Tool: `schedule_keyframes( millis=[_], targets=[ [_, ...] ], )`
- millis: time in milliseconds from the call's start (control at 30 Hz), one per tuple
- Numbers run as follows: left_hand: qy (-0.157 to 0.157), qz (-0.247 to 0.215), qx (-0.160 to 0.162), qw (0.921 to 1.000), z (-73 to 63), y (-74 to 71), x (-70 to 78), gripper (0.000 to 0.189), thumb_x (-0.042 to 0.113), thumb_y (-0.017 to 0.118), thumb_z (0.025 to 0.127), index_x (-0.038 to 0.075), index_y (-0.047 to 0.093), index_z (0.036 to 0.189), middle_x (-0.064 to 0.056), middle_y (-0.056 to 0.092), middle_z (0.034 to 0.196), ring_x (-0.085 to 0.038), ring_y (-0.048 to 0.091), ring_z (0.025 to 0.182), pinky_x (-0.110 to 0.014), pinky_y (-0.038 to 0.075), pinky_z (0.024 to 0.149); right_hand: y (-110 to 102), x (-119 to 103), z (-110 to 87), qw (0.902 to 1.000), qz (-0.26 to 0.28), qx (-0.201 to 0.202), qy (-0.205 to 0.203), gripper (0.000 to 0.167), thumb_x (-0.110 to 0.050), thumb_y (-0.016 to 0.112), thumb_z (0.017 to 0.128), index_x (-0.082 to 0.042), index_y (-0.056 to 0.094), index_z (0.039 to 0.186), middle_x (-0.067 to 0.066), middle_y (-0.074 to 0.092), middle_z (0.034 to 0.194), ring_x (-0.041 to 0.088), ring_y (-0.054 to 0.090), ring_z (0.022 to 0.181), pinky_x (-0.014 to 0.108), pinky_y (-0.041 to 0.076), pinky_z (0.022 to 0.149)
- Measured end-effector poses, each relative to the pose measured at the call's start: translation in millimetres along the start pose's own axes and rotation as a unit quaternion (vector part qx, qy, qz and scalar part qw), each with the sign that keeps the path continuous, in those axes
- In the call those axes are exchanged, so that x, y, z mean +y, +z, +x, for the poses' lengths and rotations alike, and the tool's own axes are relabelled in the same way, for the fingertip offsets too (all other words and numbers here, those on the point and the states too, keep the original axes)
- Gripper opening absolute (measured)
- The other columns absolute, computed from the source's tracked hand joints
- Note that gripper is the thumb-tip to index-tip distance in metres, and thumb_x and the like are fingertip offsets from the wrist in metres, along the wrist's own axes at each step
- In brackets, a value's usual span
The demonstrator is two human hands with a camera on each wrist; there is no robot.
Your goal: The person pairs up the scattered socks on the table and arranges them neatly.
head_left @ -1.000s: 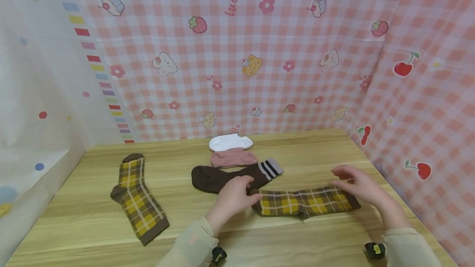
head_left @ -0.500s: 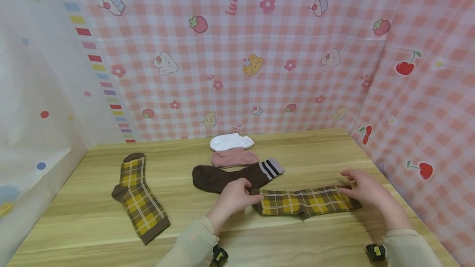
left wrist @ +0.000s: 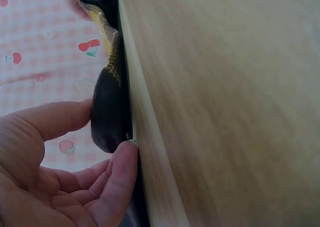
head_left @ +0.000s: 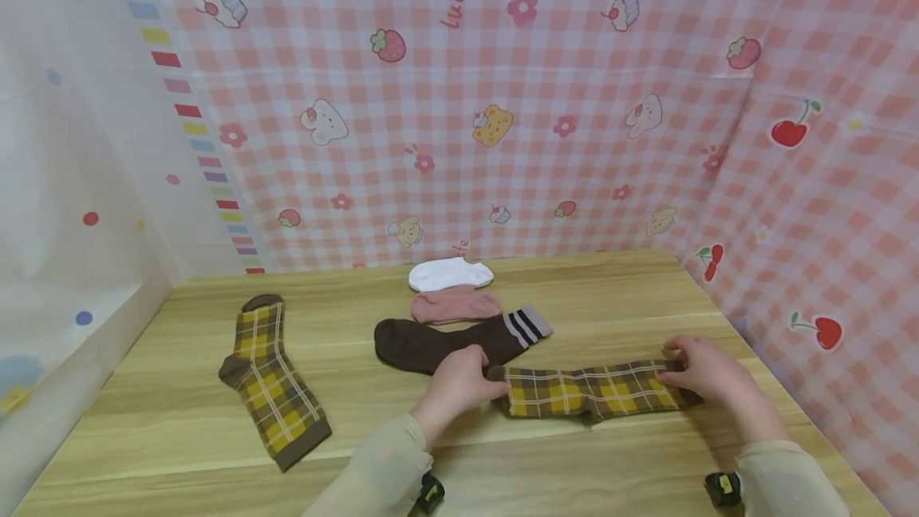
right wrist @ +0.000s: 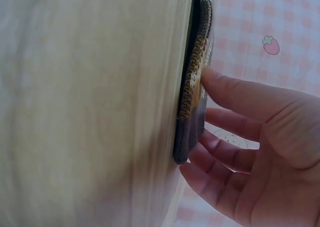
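Note:
A yellow-and-brown plaid sock [head_left: 574, 391] lies flat across the front right of the table. My left hand [head_left: 459, 385] holds its dark toe end; in the left wrist view the thumb touches the top of the toe [left wrist: 107, 112] and a fingertip meets its tip at the table. My right hand [head_left: 707, 377] is at the other end, thumb on the plaid and fingers curled about the brown cuff [right wrist: 187, 142] in the right wrist view. A matching plaid sock [head_left: 276, 389] lies apart at the left, cuff toward the front.
Behind my left hand lies a dark brown sock [head_left: 424, 345] with a black-striped grey cuff. Beyond it are a pink ankle sock [head_left: 454, 305] and a white ankle sock [head_left: 448, 274]. The wooden table [head_left: 172, 421] ends at a pink checked cloth [head_left: 445, 182].
My right hand has come down and slightly right onto the cuff end of the plaid sock. My left hand stays at the toe. The other socks lie as before.

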State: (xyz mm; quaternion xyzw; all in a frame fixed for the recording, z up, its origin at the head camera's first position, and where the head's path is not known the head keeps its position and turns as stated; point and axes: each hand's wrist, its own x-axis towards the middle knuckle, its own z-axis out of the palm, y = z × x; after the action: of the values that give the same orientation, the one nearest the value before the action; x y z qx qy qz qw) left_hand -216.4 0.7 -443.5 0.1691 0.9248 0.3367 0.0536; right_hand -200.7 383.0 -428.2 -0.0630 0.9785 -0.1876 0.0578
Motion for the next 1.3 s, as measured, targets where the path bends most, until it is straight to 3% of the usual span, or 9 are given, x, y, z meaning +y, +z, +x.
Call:
schedule_keyframes(
  millis=[133,400,467,567,733,900,1067,1167,1300],
  targets=[
    [-0.002,0.013,-0.003,0.9999,2.7,1.3,0.2,0.026,0.015,0.080,0.074,0.004,0.059,0.087,-0.006,0.060,0.080,-0.022,0.055,0.071,-0.039,0.049,0.069,0,-1,-0.6,1.0000,-0.008,0.000,0.001,0.048,-0.022,0.080,0.083,0.010,0.060,0.112,0.028,0.064,0.103,0.045,0.060,0.097,0.056,0.050,0.080],
    [0.020,0.034,0.011,0.9992,4.4,1.5,-1.7,0.016,-0.002,0.068,0.073,0.003,0.063,0.087,-0.005,0.061,0.079,-0.023,0.060,0.076,-0.037,0.052,0.074,2,-2,-1.5,0.9999,-0.006,0.007,-0.009,0.024,-0.015,0.079,0.082,-0.001,0.061,0.090,0.004,0.061,0.082,0.021,0.053,0.073,0.042,0.047,0.066],
    [0.019,0.017,0.007,0.9996,3.9,0.4,-2.6,0.013,-0.002,0.068,0.076,0.002,0.064,0.087,-0.004,0.060,0.078,-0.021,0.059,0.074,-0.035,0.051,0.072,3,0,-1.6,0.9997,-0.007,0.011,-0.018,0.019,-0.012,0.077,0.083,-0.003,0.061,0.087,0.003,0.061,0.081,0.020,0.052,0.072,0.041,0.047,0.066],
    [0.001,-0.049,-0.008,0.9988,2.5,-1.8,-4.8,0.008,-0.004,0.067,0.081,-0.002,0.064,0.089,-0.005,0.061,0.076,-0.018,0.063,0.067,-0.032,0.053,0.065,4,3,-2.4,0.9994,0.000,0.019,-0.029,0.015,-0.009,0.074,0.086,-0.003,0.061,0.087,0.004,0.060,0.081,0.020,0.051,0.073,0.042,0.046,0.067],
    [-0.033,-0.180,-0.009,0.9832,0.5,-6.1,-11.3,0.006,-0.009,0.063,0.086,-0.009,0.064,0.091,-0.008,0.062,0.074,-0.023,0.068,0.059,-0.029,0.057,0.054,3,4,-5.4,0.9981,0.049,0.032,-0.018,0.015,-0.016,0.069,0.093,-0.003,0.061,0.091,0.004,0.061,0.085,0.020,0.053,0.077,0.041,0.046,0.069],
    [-0.032,-0.244,0.019,0.9691,-1.3,-11.7,-17.2,0.005,-0.009,0.061,0.088,-0.010,0.065,0.091,-0.009,0.061,0.079,-0.019,0.066,0.062,-0.029,0.058,0.058,0,-3,-6.8,0.9925,0.114,0.045,-0.009,0.018,-0.019,0.062,0.099,-0.001,0.063,0.100,0.008,0.064,0.097,0.025,0.059,0.088,0.040,0.049,0.072],
    [-0.034,-0.293,0.044,0.9546,-3.6,-18.5,-20.5,0.008,-0.008,0.059,0.092,-0.010,0.065,0.097,-0.013,0.062,0.089,-0.016,0.064,0.070,-0.031,0.059,0.065,-3,-11,-5.5,0.9841,0.161,0.074,-0.017,0.027,-0.018,0.056,0.102,0.006,0.061,0.115,0.019,0.065,0.110,0.039,0.061,0.105,0.043,0.052,0.079],
    [-0.032,-0.311,0.073,0.9470,-4.5,-22.7,-21.3,0.011,-0.009,0.057,0.093,-0.011,0.064,0.102,-0.015,0.063,0.091,-0.017,0.065,0.070,-0.032,0.059,0.067,-5,-15,-4.8,0.9787,0.184,0.089,-0.017,0.033,-0.019,0.053,0.104,0.008,0.058,0.121,0.024,0.063,0.116,0.035,0.060,0.108,0.036,0.053,0.080],
    [-0.026,-0.336,0.114,0.9344,-4.8,-30.0,-21.9,0.010,-0.009,0.057,0.094,-0.012,0.063,0.100,-0.016,0.065,0.088,-0.018,0.065,0.071,-0.034,0.060,0.066,-8,-21,-5.6,0.9726,0.209,0.101,-0.014,0.040,-0.024,0.050,0.105,0.008,0.054,0.129,0.026,0.058,0.125,0.015,0.058,0.107,0.024,0.051,0.079]
  ],
)
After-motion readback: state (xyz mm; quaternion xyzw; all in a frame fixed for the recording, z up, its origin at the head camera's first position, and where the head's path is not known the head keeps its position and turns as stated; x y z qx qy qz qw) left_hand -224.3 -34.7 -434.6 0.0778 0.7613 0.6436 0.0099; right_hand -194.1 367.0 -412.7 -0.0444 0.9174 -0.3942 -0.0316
